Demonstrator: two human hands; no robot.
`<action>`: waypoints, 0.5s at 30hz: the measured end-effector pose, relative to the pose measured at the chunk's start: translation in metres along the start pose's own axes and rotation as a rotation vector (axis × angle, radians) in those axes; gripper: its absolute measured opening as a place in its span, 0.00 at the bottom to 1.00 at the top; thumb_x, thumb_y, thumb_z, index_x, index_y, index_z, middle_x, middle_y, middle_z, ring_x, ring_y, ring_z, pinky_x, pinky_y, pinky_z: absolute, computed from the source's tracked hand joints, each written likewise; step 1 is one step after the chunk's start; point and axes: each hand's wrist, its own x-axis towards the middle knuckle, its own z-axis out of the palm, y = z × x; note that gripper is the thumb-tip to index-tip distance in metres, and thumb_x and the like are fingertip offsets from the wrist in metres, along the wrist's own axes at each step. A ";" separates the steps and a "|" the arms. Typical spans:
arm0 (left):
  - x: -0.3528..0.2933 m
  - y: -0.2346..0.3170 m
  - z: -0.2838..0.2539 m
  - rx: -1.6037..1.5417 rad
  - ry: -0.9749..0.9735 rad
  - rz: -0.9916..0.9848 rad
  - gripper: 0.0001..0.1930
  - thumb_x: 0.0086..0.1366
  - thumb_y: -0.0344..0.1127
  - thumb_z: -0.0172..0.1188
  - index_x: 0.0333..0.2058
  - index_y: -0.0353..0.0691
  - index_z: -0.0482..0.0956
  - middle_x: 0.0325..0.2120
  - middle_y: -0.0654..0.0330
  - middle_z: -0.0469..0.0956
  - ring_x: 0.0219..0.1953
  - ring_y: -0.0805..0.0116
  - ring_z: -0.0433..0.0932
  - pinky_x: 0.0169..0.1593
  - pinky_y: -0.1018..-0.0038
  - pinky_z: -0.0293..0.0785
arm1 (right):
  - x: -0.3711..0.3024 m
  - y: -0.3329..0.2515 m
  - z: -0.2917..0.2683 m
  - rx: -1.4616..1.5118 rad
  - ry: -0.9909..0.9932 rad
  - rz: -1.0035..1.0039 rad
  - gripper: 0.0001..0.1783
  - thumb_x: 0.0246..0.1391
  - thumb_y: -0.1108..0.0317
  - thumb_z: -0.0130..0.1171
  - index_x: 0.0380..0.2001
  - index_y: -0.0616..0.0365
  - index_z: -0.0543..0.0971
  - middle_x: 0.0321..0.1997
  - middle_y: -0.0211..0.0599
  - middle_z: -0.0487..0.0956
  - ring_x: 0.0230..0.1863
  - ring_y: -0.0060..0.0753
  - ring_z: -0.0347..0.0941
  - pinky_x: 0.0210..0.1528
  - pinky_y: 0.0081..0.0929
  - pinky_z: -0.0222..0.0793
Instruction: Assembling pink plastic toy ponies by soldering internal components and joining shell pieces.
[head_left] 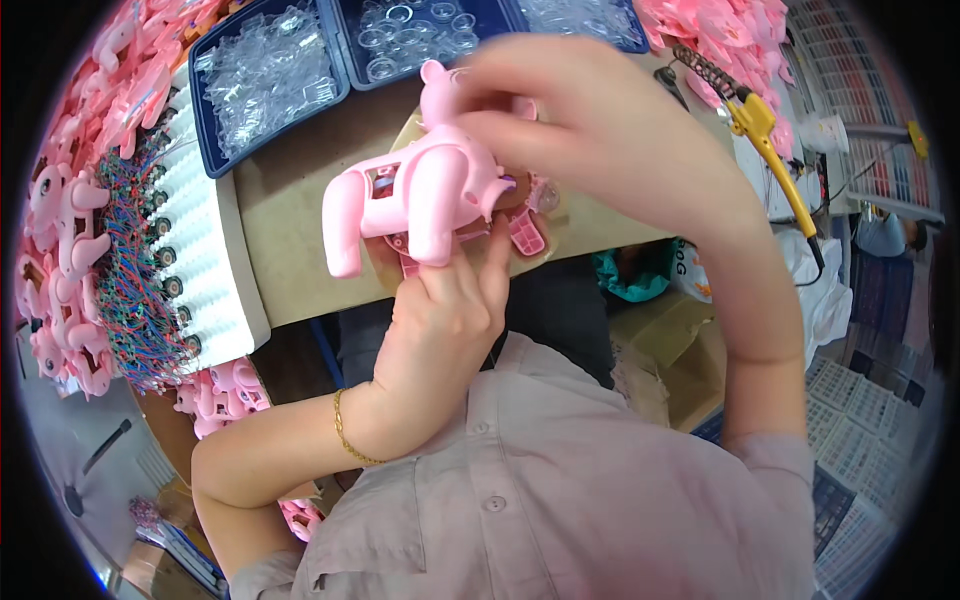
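Note:
A pink plastic toy animal body (400, 200) with thick legs is held tilted just above the work table. My left hand (445, 310) grips it from below, its fingers passing behind the legs. An opening in the body's side shows parts inside. At the top, my right hand (560, 110) is curled round a pink rounded piece with a small ear, like the toy's head (436, 95). That hand is blurred, and its fingertips are partly hidden. Whether the head piece is joined to the body I cannot tell. Beneath the body lies a small pink part (527, 232).
Blue trays (345, 85) of clear plastic parts stand at the back. On the left are a white ribbed rack (215, 290), bundled coloured wires (140, 270) and piled pink toy shells (65, 220). A yellow-handled soldering iron (775, 150) hangs at the right.

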 end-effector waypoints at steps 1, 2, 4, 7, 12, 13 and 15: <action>0.001 0.001 0.002 0.010 0.037 -0.003 0.28 0.53 0.28 0.53 0.56 0.47 0.72 0.37 0.48 0.77 0.34 0.65 0.73 0.26 0.80 0.68 | -0.020 0.007 0.000 0.037 0.063 0.054 0.12 0.57 0.67 0.53 0.38 0.63 0.78 0.31 0.39 0.76 0.34 0.32 0.73 0.39 0.26 0.68; 0.002 0.003 0.002 0.020 0.079 0.002 0.28 0.54 0.27 0.52 0.56 0.48 0.72 0.37 0.48 0.77 0.34 0.65 0.74 0.26 0.80 0.68 | -0.038 0.016 0.004 0.072 0.134 0.116 0.10 0.57 0.70 0.53 0.37 0.64 0.78 0.31 0.39 0.75 0.34 0.33 0.72 0.39 0.27 0.67; 0.003 0.001 -0.004 0.034 0.040 0.015 0.28 0.55 0.27 0.52 0.57 0.48 0.72 0.37 0.48 0.77 0.33 0.65 0.74 0.26 0.81 0.67 | -0.057 0.034 0.017 0.064 0.093 0.146 0.09 0.57 0.70 0.52 0.36 0.64 0.78 0.32 0.38 0.75 0.35 0.33 0.72 0.40 0.27 0.67; 0.001 0.003 -0.006 -0.014 -0.010 -0.006 0.28 0.55 0.26 0.52 0.56 0.49 0.73 0.37 0.47 0.77 0.32 0.66 0.74 0.27 0.81 0.68 | -0.066 0.052 0.024 0.100 0.025 0.153 0.08 0.58 0.71 0.52 0.34 0.65 0.77 0.34 0.37 0.74 0.37 0.33 0.71 0.42 0.26 0.67; 0.004 0.002 -0.006 -0.031 -0.043 0.004 0.27 0.56 0.26 0.51 0.56 0.50 0.73 0.37 0.47 0.77 0.32 0.66 0.75 0.28 0.80 0.70 | -0.056 0.064 0.020 0.141 -0.086 0.099 0.08 0.57 0.71 0.53 0.34 0.65 0.77 0.34 0.37 0.72 0.37 0.36 0.71 0.41 0.28 0.67; 0.004 0.002 -0.007 -0.031 -0.049 0.001 0.27 0.56 0.26 0.51 0.56 0.50 0.73 0.37 0.47 0.77 0.32 0.66 0.75 0.28 0.80 0.70 | -0.054 0.062 0.019 0.096 -0.102 0.094 0.08 0.57 0.71 0.53 0.34 0.65 0.77 0.33 0.38 0.72 0.37 0.36 0.71 0.41 0.28 0.68; 0.003 0.002 -0.008 -0.022 -0.040 -0.003 0.27 0.57 0.26 0.51 0.57 0.51 0.73 0.36 0.48 0.77 0.33 0.66 0.75 0.29 0.80 0.70 | -0.052 0.057 0.017 0.052 -0.120 0.087 0.08 0.56 0.70 0.54 0.34 0.65 0.77 0.33 0.38 0.72 0.37 0.37 0.71 0.40 0.28 0.68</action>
